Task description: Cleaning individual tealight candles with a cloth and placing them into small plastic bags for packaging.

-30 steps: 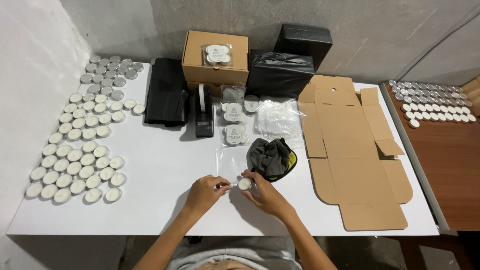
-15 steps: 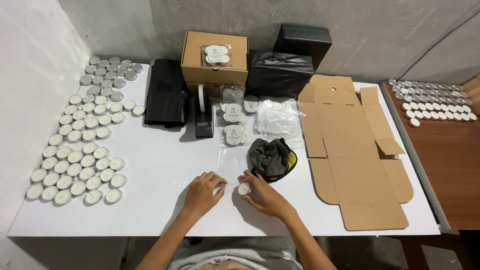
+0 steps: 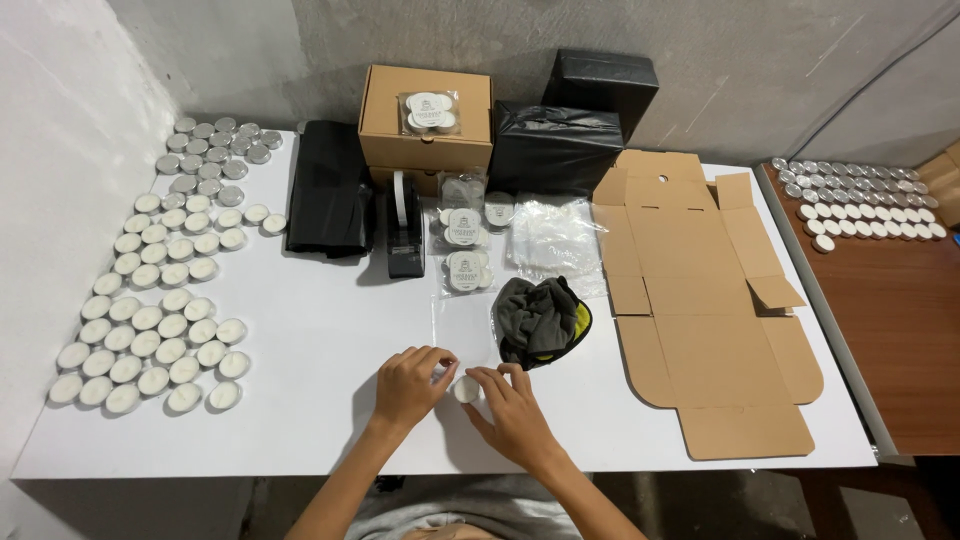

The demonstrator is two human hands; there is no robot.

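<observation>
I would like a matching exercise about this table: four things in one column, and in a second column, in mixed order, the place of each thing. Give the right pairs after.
Things
1. tape dispenser
2. flat unfolded carton
3. dark cloth bundle
4. small white candle

Places
A. between the left hand and the right hand, at the near edge of the table
B. right part of the white table, lying open
C. just beyond the right hand, left of the carton
D. right beside the folded black bag, in front of the closed brown box

Pairs: 1-D, 2-B, 3-C, 4-A
</observation>
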